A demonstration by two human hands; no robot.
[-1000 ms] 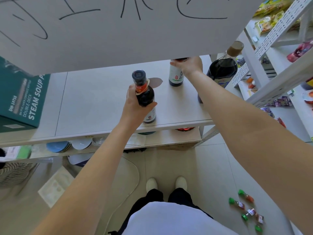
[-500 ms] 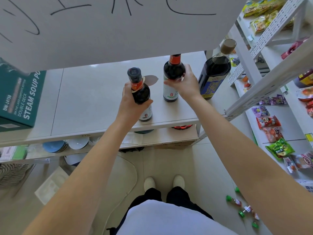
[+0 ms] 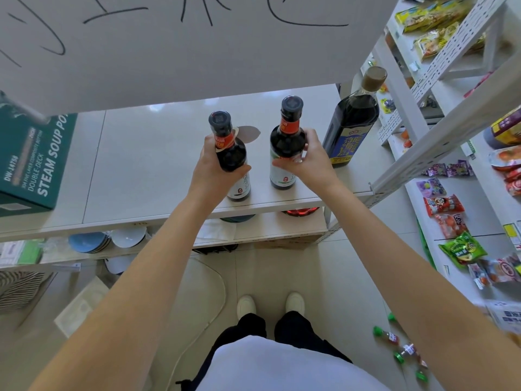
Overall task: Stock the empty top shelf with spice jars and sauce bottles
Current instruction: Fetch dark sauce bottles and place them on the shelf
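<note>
The left hand [image 3: 211, 167] curls round a dark sauce bottle [image 3: 229, 153] with a red neck band. The right hand [image 3: 310, 162] grips a second bottle [image 3: 286, 139]. Both stand upright on the shelf [image 3: 146, 165]. Just right of the right hand stands a blue-labelled bottle [image 3: 349, 128]. Far left, a green box [image 3: 31, 165] reads "STEAM SOUP".

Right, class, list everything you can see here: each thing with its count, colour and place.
sauce bottles: two, dark, red collars, on the shelf, one per hand
tall bottle: one, dark, blue label, shelf, right
box: one, green, shelf, left
bowls: several, blue and white, lower shelf
snack packets: many, mixed colours, right racks
small bottles: several, green caps, floor, right
board: one, white, black strokes, overhead
shoes: two, white, floor
left hand: grips left sauce bottle
right hand: grips right sauce bottle
</note>
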